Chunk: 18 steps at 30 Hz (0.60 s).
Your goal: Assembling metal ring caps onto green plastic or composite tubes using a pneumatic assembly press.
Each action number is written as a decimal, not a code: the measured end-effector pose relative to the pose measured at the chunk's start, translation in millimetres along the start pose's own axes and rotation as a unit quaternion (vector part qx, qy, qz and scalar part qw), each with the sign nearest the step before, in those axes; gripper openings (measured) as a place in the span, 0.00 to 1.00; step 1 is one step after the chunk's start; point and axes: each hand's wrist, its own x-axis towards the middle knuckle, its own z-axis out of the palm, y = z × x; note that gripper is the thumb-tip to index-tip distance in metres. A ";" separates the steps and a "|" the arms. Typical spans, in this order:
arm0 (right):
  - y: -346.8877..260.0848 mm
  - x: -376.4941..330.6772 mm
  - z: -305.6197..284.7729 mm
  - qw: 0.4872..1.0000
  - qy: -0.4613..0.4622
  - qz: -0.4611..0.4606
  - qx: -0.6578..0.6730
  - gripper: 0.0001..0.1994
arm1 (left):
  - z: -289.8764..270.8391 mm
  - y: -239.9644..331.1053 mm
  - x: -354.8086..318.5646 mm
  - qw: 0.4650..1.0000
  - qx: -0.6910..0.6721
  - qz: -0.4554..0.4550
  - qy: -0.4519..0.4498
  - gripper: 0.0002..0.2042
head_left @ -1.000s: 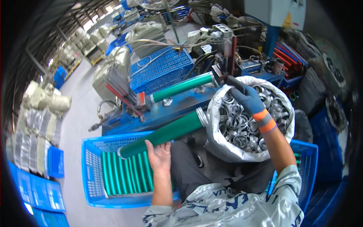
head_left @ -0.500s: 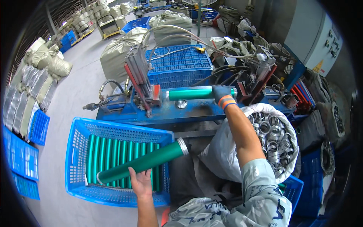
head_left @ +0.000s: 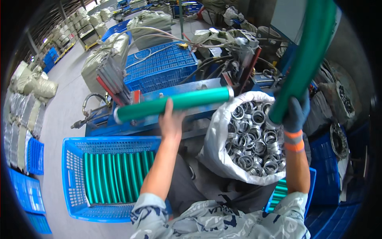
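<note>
My left hand [head_left: 172, 121], bare and blurred, grips a green metallic tube [head_left: 201, 98] around its middle. Pale metal rings show at both ends of this tube, which lies across the front of a blue machine bench [head_left: 157, 125]. On the right, my gloved right hand [head_left: 296, 113] is closed round the lower end of a second green tube [head_left: 308, 55]. That tube is tilted upward, and its far end reaches the top edge of the view. Just left of my right hand, a white sack [head_left: 218, 149] holds many loose metal rings [head_left: 254, 141].
A blue basket [head_left: 71, 175] at lower left holds a row of green tubes [head_left: 115, 177]. Metal clamp columns [head_left: 113, 75] with hoses rise from the bench, with a blue crate [head_left: 159, 63] behind. Another basket [head_left: 312, 179] of tubes sits beneath my right arm.
My right hand has lifted its tube off the bench and swung it right and upward. My left hand has carried its tube from over the basket up to the bench. The view has shifted.
</note>
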 end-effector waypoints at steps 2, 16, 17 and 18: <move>-25.3 -42.9 -43.8 0.999 0.021 0.023 0.011 0.34 | 12.5 -30.5 66.3 1.000 0.004 -0.004 0.006 0.34; -118.3 -215.5 -132.7 0.978 0.179 0.093 -0.048 0.58 | -68.7 -159.6 234.2 0.984 0.016 -0.109 0.139 0.40; -116.1 -217.9 -131.0 0.978 0.181 0.094 -0.051 0.58 | -68.3 -163.4 229.9 0.984 0.022 -0.118 0.135 0.41; -112.3 -219.7 -129.6 0.974 0.196 0.102 -0.045 0.58 | -68.2 -166.3 225.6 0.983 0.028 -0.125 0.132 0.41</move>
